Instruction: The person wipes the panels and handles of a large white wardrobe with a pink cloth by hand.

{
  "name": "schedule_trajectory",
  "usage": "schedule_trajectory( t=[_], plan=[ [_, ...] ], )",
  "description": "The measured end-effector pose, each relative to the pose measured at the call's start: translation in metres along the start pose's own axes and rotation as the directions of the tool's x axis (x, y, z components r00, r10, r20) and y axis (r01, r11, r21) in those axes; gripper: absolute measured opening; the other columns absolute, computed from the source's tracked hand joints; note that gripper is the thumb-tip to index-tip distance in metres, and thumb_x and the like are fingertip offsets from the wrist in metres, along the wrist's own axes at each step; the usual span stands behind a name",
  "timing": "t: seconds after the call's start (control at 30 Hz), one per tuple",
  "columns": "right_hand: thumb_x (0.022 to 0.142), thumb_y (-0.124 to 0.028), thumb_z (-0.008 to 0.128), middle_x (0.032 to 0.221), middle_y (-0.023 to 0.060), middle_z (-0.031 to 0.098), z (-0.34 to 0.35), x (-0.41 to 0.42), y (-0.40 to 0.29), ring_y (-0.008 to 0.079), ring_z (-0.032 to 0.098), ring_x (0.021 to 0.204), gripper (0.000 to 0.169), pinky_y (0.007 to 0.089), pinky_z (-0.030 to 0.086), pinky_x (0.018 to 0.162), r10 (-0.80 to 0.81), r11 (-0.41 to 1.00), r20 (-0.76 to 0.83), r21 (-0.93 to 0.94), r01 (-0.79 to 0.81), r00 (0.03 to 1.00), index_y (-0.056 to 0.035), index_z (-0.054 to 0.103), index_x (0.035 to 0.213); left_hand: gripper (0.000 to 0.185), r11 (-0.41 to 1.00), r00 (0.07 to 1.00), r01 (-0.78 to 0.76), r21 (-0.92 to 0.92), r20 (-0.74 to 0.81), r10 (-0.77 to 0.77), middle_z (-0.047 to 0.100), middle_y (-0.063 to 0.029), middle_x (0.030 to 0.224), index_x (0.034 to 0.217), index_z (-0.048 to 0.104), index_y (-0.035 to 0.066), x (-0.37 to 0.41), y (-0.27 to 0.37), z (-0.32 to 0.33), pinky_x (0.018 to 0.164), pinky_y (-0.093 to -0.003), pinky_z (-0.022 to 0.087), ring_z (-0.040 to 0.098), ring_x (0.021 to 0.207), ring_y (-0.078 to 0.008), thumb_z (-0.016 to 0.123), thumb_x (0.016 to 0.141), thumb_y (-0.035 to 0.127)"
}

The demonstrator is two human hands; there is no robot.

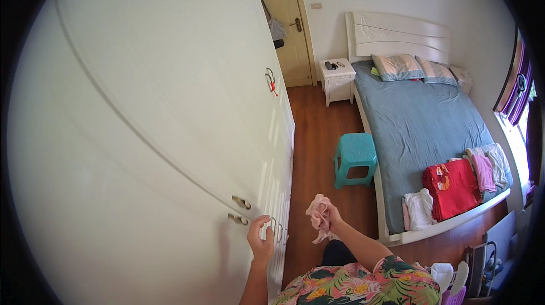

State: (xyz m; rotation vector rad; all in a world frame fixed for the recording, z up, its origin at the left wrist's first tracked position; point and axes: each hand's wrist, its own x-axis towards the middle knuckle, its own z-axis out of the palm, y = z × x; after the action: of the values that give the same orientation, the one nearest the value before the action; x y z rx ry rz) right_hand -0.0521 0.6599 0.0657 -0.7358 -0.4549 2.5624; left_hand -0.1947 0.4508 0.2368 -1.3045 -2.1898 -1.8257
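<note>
My left hand [261, 238] is raised beside the white wardrobe door [149, 177], its fingers curled and apart with nothing in them. Just to its upper left are two metal door handles [241, 203], one above the other. My right hand [334, 220] grips a crumpled pale pink cloth [320, 217], held above the wooden floor. Part of the cloth hangs down below the fingers.
A turquoise plastic stool [357, 156] stands against the bed [425, 126]. Folded red fabric [452, 188], white cloth [419, 209] and pink cloth [484, 172] lie at the bed's foot. Beyond are a white nightstand [338, 83] and a door [285, 28] with a hanging bag [276, 29].
</note>
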Motion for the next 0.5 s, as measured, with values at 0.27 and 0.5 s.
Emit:
schedule_trajectory(
  t=[0.27,0.5],
  plan=[
    [0.091,-0.026,0.056,0.102,0.0082,0.059,0.108,0.172,-0.153,0.0221,0.061,0.089,0.032,0.0382,0.055,0.069,-0.199,0.975,-0.005,-0.106,0.197,0.98,-0.0076,0.054,0.117,0.027,0.973,0.984,-0.133,0.187,-0.093,0.152,0.064,-0.0149,0.106,0.096,0.063,0.002,0.145,-0.041,0.063,0.086,-0.0368,0.047,0.061,0.099,-0.0284,0.054,0.073,-0.009],
    [0.085,-0.026,0.064,0.13,0.0167,0.053,0.36,0.332,-0.293,0.0243,0.052,0.121,0.063,0.0355,0.043,0.101,-0.602,0.491,0.531,-0.342,0.801,0.596,0.0024,0.043,0.137,0.027,0.95,0.977,-0.053,0.308,-0.181,0.113,0.064,-0.0152,0.105,0.095,0.063,0.002,0.257,-0.047,0.137,0.088,-0.0382,0.047,0.06,0.1,-0.0297,0.054,0.072,-0.009]
  ],
)
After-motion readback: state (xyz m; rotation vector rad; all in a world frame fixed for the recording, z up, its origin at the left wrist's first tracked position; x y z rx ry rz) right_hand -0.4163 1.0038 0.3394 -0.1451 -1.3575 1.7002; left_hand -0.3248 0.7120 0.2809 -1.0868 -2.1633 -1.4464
